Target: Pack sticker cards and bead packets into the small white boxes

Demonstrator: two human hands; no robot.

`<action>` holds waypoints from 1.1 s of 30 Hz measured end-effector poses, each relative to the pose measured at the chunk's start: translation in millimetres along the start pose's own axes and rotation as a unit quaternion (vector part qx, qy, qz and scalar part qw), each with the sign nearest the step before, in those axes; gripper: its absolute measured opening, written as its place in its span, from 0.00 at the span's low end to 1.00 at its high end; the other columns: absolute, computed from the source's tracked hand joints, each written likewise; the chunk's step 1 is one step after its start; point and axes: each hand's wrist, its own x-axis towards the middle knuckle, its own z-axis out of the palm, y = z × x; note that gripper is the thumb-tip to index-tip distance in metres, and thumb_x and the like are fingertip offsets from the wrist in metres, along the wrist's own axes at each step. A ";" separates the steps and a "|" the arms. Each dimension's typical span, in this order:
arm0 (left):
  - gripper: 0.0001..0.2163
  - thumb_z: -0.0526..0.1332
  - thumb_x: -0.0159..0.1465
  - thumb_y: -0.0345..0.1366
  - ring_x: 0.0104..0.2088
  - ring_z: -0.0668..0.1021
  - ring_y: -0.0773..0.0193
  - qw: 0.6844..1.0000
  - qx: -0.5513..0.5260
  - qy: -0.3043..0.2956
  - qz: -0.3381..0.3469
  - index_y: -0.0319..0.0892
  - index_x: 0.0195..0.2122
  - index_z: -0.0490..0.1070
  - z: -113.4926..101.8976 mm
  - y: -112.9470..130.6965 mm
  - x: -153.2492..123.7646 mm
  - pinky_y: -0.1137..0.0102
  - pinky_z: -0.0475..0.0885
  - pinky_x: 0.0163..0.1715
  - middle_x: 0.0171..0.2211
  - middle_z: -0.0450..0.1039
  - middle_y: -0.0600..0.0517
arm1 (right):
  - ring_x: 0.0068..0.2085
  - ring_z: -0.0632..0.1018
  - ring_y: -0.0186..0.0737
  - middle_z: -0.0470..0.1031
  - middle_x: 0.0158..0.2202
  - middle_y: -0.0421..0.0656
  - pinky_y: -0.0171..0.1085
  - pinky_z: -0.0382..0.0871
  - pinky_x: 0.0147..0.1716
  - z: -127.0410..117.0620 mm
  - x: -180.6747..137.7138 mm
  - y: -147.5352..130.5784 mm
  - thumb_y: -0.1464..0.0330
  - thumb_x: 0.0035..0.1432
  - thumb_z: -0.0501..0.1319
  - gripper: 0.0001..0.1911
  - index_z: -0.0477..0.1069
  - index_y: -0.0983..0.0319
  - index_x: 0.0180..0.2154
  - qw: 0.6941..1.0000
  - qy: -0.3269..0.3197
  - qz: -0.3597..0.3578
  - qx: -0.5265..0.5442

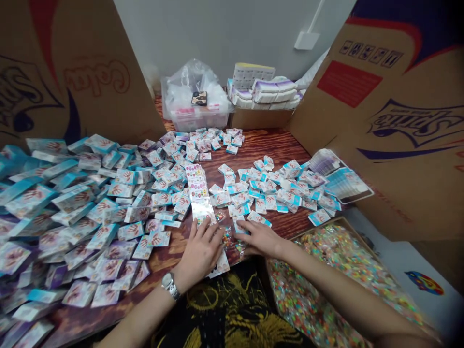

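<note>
My left hand (203, 249) lies with fingers outstretched over the near part of a long printed sticker strip (197, 186), which runs away from me across the table. My right hand (261, 238) is at the table's near edge, its fingers apart beside a small white-and-blue box (239, 223). Between the hands are small clear packets of colourful bits (227, 236). Another such packet (219, 216) sits just beyond my left fingertips. Below my left hand, a white printed piece (220, 266) reaches the table edge.
Many small boxes (103, 210) are heaped on the left, with a smaller group (270, 186) at right centre. An open carton of colourful packets (344, 270) stands low at right. Behind are a plastic tub (199, 120) and a box of folded cartons (261, 117). Large cardboard boxes (87, 43) flank the table.
</note>
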 end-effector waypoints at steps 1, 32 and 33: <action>0.16 0.53 0.65 0.35 0.57 0.64 0.47 1.000 0.000 -0.003 0.000 0.42 0.53 0.65 -0.3 0.5 -0.8 0.42 0.54 0.56 0.51 0.69 0.44 | 0.56 0.66 0.55 0.57 0.60 0.54 0.50 0.64 0.50 -1.4 2.1 1.9 0.59 0.53 0.64 0.30 0.61 0.54 0.57 1.000 0.008 0.004 0.005; 0.26 0.53 0.64 0.37 0.42 0.77 0.57 0.981 -0.044 0.080 -0.174 0.41 0.62 0.49 -9.3 -50.7 -106.6 0.65 0.75 0.39 0.45 0.73 0.43 | 0.60 0.63 0.47 0.61 0.60 0.51 0.48 0.57 0.57 -50.7 128.2 -14.3 0.56 0.58 0.58 0.29 0.60 0.60 0.58 0.986 0.148 -0.054 0.061; 0.26 0.53 0.64 0.36 0.42 0.77 0.57 0.980 -0.050 0.081 -0.174 0.41 0.63 0.49 -6.7 -49.6 -107.6 0.65 0.74 0.40 0.45 0.73 0.43 | 0.60 0.63 0.47 0.61 0.60 0.50 0.48 0.57 0.57 -51.3 129.8 -14.4 0.56 0.59 0.57 0.28 0.60 0.59 0.58 0.986 0.152 -0.044 0.050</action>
